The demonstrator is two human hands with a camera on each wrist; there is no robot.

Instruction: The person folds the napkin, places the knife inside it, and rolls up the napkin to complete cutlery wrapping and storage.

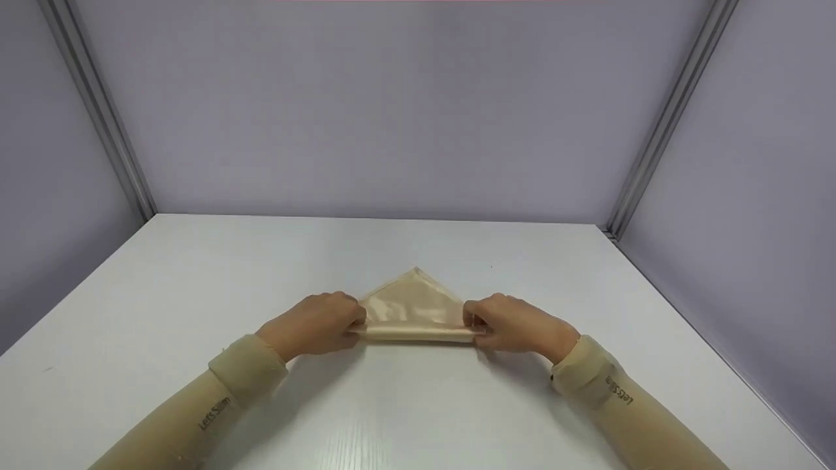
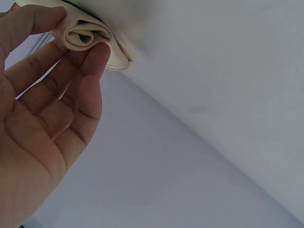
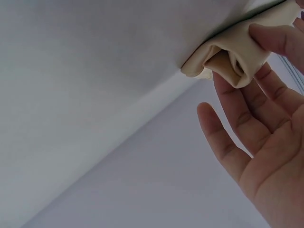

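A cream satin cloth (image 1: 415, 301) lies on the white table (image 1: 418, 411), folded to a triangle whose tip points away from me. Its near edge is rolled into a tube. My left hand (image 1: 326, 323) pinches the left end of the roll (image 2: 88, 35) between thumb and fingers (image 2: 95, 57). At the other end of the roll (image 3: 228, 59), my right hand (image 1: 509, 323) pinches it the same way, thumb on top and fingers (image 3: 266, 95) beneath. Both arms wear beige sleeves.
Grey panel walls (image 1: 405, 111) enclose the table on three sides, with metal posts (image 1: 98, 104) in the back corners. The table's right edge (image 1: 718, 359) runs close to the right wall.
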